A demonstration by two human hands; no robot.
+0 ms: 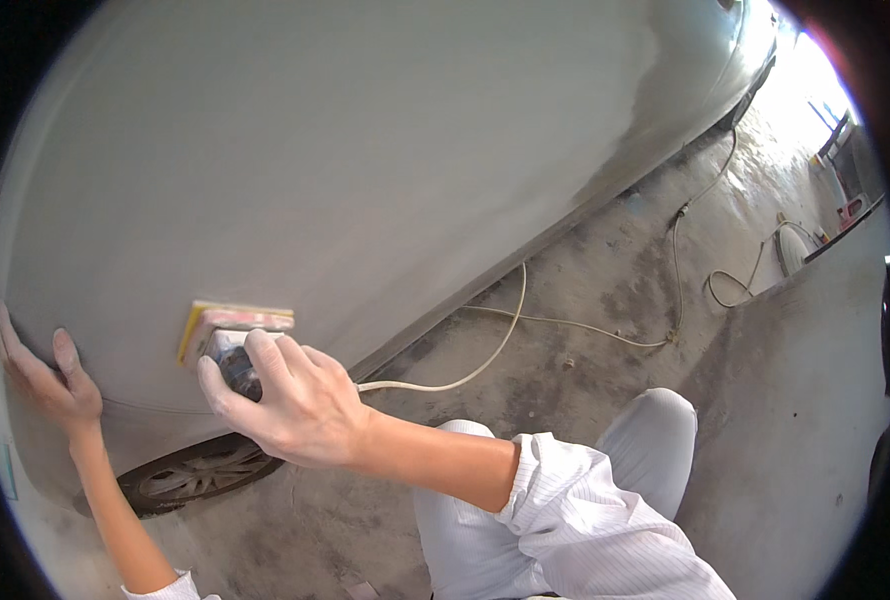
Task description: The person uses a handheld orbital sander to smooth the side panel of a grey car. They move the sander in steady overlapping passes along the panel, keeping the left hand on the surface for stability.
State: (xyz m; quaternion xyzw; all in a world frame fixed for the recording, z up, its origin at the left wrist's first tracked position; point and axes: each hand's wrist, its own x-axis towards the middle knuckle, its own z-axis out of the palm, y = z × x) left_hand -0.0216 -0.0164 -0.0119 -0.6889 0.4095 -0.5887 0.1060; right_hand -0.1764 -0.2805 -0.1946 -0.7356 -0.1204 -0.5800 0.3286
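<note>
My right hand (pixel 300 395) is wrapped round the body of a power sander (pixel 237 368), dusty and dark with a pale top. Its flat pad, yellow-edged with a pink layer (pixel 250 318), lies against the grey side panel of a car (pixel 365 180). A pale hose (pixel 435 386) runs from the tool's rear, by my wrist, down to the floor. At the far left my left hand (pixel 50 385) rests on the panel, fingers stretched and thumb apart, holding nothing. Dust whitens the fingers of both hands.
Below the panel shows a car wheel (pixel 200 475). The hose snakes over the stained concrete floor (pixel 585 280) towards the upper right. Another grey panel (pixel 795 380) stands close at my right. Near it lie a round pale object (pixel 792 248) and more hose. My bent knees (pixel 655 440) are below.
</note>
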